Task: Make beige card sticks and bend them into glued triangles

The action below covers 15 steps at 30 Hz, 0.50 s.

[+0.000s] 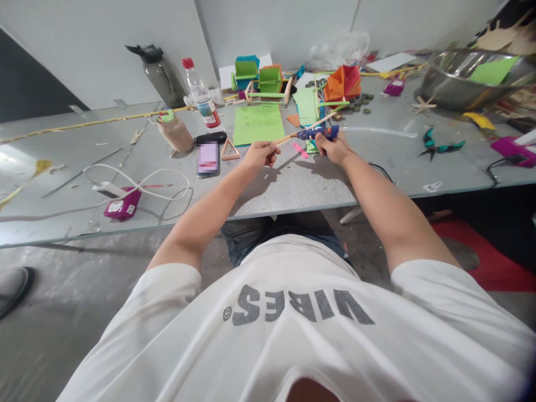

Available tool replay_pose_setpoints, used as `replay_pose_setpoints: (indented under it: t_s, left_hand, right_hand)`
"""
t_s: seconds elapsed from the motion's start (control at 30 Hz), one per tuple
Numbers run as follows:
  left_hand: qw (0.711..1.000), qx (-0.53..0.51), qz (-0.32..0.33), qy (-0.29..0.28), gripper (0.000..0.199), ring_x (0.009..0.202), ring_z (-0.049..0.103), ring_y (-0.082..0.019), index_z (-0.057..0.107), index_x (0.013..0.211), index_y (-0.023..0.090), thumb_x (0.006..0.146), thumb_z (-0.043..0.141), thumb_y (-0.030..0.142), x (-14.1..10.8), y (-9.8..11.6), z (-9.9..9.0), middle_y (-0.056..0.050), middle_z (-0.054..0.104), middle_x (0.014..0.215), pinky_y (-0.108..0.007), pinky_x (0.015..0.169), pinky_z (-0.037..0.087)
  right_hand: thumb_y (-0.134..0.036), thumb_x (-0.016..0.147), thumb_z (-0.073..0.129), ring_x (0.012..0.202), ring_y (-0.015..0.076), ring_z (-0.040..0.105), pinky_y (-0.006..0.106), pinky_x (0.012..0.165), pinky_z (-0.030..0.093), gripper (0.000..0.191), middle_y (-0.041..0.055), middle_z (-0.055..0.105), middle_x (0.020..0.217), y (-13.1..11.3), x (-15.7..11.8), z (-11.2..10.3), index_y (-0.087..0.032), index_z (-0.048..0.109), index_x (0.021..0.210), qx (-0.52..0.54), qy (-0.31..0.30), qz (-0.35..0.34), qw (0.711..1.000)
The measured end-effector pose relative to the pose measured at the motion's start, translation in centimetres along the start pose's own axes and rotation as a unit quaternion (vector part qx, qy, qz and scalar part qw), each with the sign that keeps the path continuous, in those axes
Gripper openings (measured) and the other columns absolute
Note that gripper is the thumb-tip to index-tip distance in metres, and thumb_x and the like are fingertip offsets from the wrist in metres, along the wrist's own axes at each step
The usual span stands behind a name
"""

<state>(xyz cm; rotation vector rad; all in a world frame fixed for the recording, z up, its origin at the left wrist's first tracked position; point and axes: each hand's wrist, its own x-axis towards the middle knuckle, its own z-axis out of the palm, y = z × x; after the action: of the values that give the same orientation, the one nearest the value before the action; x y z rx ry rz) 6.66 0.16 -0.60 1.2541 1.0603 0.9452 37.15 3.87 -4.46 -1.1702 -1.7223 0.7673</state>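
My left hand (260,155) pinches one end of a thin wooden stick (283,140) above the grey table. In my right hand (333,148) is a blue hot glue gun (309,133), its nozzle pointing left at the stick; I cannot tell whether they touch. A long translucent glue stick (379,131) extends from the back of the gun. Below it lie pink paper scraps (300,150). A small wooden triangle (230,150) rests left of my left hand, and a green paper sheet (258,124) lies just beyond that hand.
Folded paper pieces in green (270,79) and orange (342,84) stand at the back. Leftward are a phone (208,158), a jar (176,133), a plastic bottle (205,103) and a looped white cable (161,184). Pliers (439,146) and a metal bowl (450,84) sit right.
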Motion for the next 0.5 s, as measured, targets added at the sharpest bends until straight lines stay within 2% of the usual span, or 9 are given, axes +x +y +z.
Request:
replay_pose_setpoints:
  t_s: [0.17,0.33,0.5]
  left_hand:
    - [1.0,0.006,0.004,0.0,0.045,0.055,0.054,-0.009,0.072,0.078,0.018,0.123,0.065,0.018,0.2,-0.11,-0.18,0.0,0.062,0.062,-0.02,0.061,0.049]
    - [1.0,0.011,0.005,0.001,0.051,0.054,0.054,-0.008,0.072,0.075,0.017,0.124,0.057,0.013,-0.19,0.34,0.0,0.001,0.061,0.061,-0.02,0.06,0.048]
    - [1.0,0.021,0.02,0.001,0.051,0.052,0.054,-0.008,0.072,0.075,0.016,0.123,0.055,0.009,0.0,0.17,-0.03,0.001,0.06,0.058,-0.021,0.059,0.047]
  right_hand:
    - [-0.129,0.072,0.064,0.055,0.0177,0.049,0.036,0.056,0.041,0.101,0.0026,0.051,0.053,0.4,0.08,-0.02,-0.03,0.052,0.056,-0.01,0.021,-0.012,1.0]
    - [-0.128,0.075,0.066,0.055,0.0178,0.049,0.037,0.056,0.041,0.101,0.0033,0.052,0.053,0.57,0.09,-0.41,-0.03,0.053,0.056,-0.015,0.014,-0.015,1.0]
    - [-0.126,0.076,0.068,0.056,0.0176,0.048,0.035,0.054,0.039,0.1,0.0014,0.047,0.053,0.92,0.32,-0.67,-0.029,0.05,0.058,-0.014,0.017,-0.006,1.0]
